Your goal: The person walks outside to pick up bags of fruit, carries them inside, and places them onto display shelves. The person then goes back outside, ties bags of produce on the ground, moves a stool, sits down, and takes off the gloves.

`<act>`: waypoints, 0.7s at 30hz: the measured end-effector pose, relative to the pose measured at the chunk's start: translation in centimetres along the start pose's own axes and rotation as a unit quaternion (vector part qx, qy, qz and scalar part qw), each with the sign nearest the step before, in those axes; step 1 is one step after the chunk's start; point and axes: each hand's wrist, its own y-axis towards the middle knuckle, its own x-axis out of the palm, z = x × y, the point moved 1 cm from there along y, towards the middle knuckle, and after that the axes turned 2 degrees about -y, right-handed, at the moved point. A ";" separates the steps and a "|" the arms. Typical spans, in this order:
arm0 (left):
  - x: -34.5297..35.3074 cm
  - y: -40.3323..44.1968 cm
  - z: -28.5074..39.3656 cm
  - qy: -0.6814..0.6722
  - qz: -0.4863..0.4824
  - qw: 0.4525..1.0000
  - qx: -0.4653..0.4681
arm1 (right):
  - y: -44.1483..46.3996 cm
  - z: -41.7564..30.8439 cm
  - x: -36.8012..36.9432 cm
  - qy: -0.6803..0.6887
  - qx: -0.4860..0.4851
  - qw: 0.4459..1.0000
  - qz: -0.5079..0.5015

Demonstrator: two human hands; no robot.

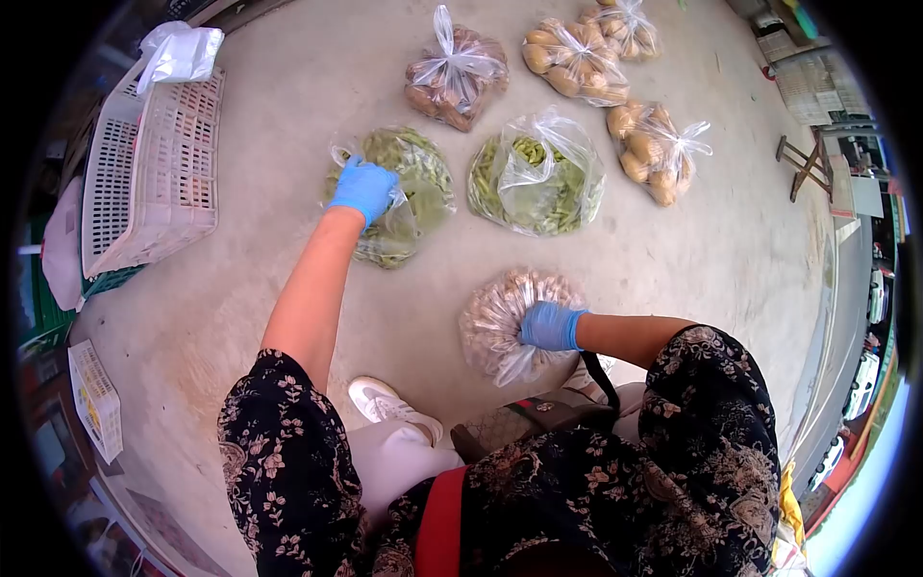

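My left hand (365, 189), in a blue glove, is closed on the gathered plastic of a clear bag of green vegetables (423, 173) on the floor. Right of it stands a second clear bag of green pods or peppers (562, 197), its top loosely bunched. Nearer my feet, my right hand (552, 326), also gloved in blue, is closed over the plastic neck of a clear bag of small pale brown pieces (495, 327). What these pieces are I cannot make out. The fingertips of the right hand are hidden by the glove's back and the plastic.
Farther off lie a tied bag of reddish-brown tubers (461, 82) and several tied bags of potatoes, one potato bag (649, 154) at the right. A white crate (173, 163) stands at the left. A brown bag (553, 409) hangs at my waist. A wooden stool (808, 168) is at the far right.
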 end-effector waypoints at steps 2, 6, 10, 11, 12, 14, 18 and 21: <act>1.2 -1.8 -1.2 -0.212 0.101 0.972 -0.029 | -0.7 -1.1 -1.2 -0.024 -0.003 0.995 0.092; -0.4 -6.1 -4.8 -0.563 0.234 0.783 -0.121 | -0.6 -1.7 0.0 -0.055 0.018 0.998 0.021; -3.1 -9.6 -7.3 -0.661 0.305 0.664 -0.170 | 0.2 -1.3 -0.7 0.043 0.037 0.997 -0.061; -3.9 -10.4 -7.4 -0.660 0.324 0.655 -0.175 | 0.3 -0.9 -1.0 0.077 0.048 0.993 -0.075; -4.4 -10.9 -7.3 -0.659 0.342 0.646 -0.180 | 0.3 -0.6 -2.0 0.108 0.056 0.992 -0.038; -4.8 -11.4 -7.3 -0.649 0.366 0.643 -0.176 | 0.1 -0.1 -5.0 0.173 0.070 0.982 0.037; -4.8 -12.0 -8.5 -0.620 0.404 0.656 -0.148 | 1.5 1.1 -9.2 0.256 0.107 0.951 0.134; -4.0 -12.2 -11.2 -0.572 0.386 0.700 -0.186 | 4.3 2.4 -14.2 0.288 0.162 0.917 0.222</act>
